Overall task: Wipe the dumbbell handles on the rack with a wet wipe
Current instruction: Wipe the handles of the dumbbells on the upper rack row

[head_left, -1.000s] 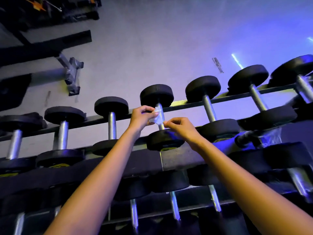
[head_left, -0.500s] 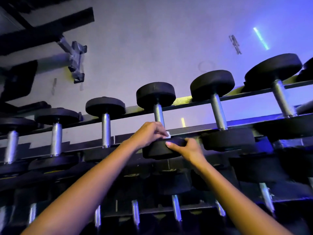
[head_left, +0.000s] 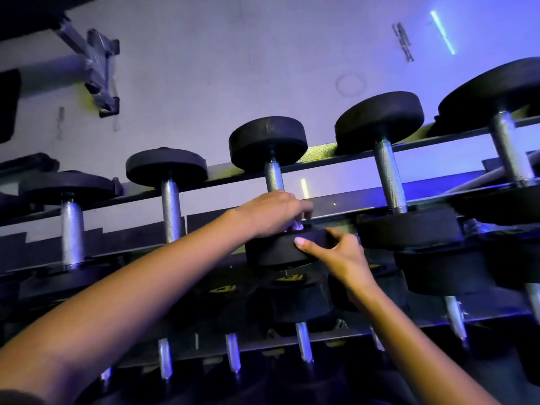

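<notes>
Working the middle dumbbell [head_left: 268, 143] on the rack [head_left: 330, 159], I have my left hand [head_left: 271, 213] clenched round the low end of its metal handle [head_left: 274, 178], with the wet wipe [head_left: 298, 227] bunched under the fingers so that only a pale scrap shows just above the near weight [head_left: 277, 254]. That grip wraps the wipe round the bar, which I judge is why the fingers curl so tightly. My right hand [head_left: 339, 254] grasps the near weight, thumb on its rim, most likely to stop the dumbbell rolling or turning under the rubbing. The neighbour dumbbell on its left [head_left: 166, 168] and the neighbour dumbbell on its right [head_left: 380, 121] stand untouched, handles bare; whether those have been wiped I cannot tell
</notes>
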### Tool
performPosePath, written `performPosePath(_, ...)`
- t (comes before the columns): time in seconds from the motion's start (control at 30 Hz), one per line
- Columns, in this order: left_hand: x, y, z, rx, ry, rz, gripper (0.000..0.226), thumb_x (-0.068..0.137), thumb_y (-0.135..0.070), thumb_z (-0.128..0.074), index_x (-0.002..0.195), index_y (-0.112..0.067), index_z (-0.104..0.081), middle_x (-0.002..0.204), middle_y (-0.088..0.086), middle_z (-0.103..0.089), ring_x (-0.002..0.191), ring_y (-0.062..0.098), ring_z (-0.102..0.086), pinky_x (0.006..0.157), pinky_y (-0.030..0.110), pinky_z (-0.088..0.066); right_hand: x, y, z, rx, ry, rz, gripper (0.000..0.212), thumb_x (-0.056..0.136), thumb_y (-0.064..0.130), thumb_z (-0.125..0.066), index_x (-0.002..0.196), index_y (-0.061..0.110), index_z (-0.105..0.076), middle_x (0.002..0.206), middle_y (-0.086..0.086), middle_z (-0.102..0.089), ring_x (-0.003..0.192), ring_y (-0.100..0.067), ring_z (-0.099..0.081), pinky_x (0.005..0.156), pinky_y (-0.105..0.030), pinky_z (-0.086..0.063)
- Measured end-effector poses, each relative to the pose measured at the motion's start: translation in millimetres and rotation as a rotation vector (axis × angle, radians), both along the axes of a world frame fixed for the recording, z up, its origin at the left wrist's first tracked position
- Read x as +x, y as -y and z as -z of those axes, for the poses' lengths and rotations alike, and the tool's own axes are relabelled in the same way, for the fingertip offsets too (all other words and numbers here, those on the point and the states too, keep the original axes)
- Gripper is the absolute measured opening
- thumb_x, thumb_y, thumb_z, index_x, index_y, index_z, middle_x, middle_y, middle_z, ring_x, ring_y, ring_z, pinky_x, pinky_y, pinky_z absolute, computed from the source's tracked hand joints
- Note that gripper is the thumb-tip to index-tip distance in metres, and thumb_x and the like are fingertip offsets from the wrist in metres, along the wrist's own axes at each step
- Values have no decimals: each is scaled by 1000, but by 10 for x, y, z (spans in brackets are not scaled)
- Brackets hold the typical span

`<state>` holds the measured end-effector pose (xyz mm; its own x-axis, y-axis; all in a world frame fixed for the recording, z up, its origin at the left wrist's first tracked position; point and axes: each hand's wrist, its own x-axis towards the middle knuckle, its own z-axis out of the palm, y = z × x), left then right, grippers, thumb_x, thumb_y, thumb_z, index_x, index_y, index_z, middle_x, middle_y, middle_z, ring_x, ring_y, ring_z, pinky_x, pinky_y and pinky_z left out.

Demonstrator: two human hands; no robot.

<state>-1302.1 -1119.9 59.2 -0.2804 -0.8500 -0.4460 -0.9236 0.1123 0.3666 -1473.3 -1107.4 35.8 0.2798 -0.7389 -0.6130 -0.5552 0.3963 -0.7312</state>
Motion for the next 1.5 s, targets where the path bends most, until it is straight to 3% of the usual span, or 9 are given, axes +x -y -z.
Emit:
performPosePath(0.13,195,-291,-13,-3,-200,-245,20,83,-9,-60,95,-24,-57,88,-8,-63,84,15,-58,79,35,-48,0,-9,28,0,14,7,103,23,88,-66,96,16,-70,91,2,-74,90,-20,-69,85,-46,-54)
performPosePath(0.27,210,-409,69,50,-367,-634,32,76,-1,-68,84,-26,-49,75,-12,-60,61,5,-55,66,25,-46,-9,-20,30,-7,25,2,91,30,80,-68,94,16,-70,90,3,-74,90,-20,-69,86,-45,-54)
performPosePath(0.4,224,-462,243,130,-352,-887,34,77,0,-69,92,-18,-45,75,-3,-63,63,8,-56,66,25,-44,-8,-21,62,2,32,6,90,28,81,-69,91,17,-71,88,3,-74,89,-21,-69,86,-46,-53)
performPosePath(0.53,230,-408,351,315,-522,-1052,31,80,5,-63,99,-12,-45,71,3,-63,60,11,-56,65,25,-44,-20,-19,70,-2,38,16,85,32,78,-69,93,19,-71,88,4,-74,90,-19,-69,86,-45,-53)
performPosePath(0.77,374,-393,392,446,-628,-1060,35,76,6,-69,88,-19,-47,64,-7,-70,68,15,-60,82,32,-46,-27,-11,66,1,49,17,84,31,77,-71,91,19,-71,88,4,-74,89,-19,-69,86,-46,-54)
performPosePath(0.97,243,-406,421,398,-630,-1130,31,78,9,-62,95,-13,-47,76,4,-67,69,17,-59,77,32,-47,-34,-17,102,13,56,32,93,25,85,-70,92,20,-72,88,4,-74,89,-20,-69,86,-47,-53)
performPosePath(1.07,274,-433,376,398,-638,-1110,31,79,4,-65,87,-18,-46,82,5,-68,76,17,-60,87,32,-44,-27,-3,75,15,52,26,87,28,78,-73,92,19,-72,88,5,-74,89,-18,-69,87,-45,-54)
performPosePath(1.27,186,-375,382,382,-609,-1100,29,80,10,-58,83,-16,-47,75,5,-64,71,18,-58,65,26,-46,-31,6,45,21,38,30,87,29,75,-73,94,18,-72,89,5,-74,89,-16,-69,87,-44,-54)
performPosePath(1.5,347,-483,262,401,-675,-1082,28,79,6,-65,80,-15,-47,78,8,-67,72,21,-56,75,29,-43,-36,21,19,21,16,17,81,26,76,-72,85,20,-72,86,6,-73,87,-16,-68,86,-44,-54)
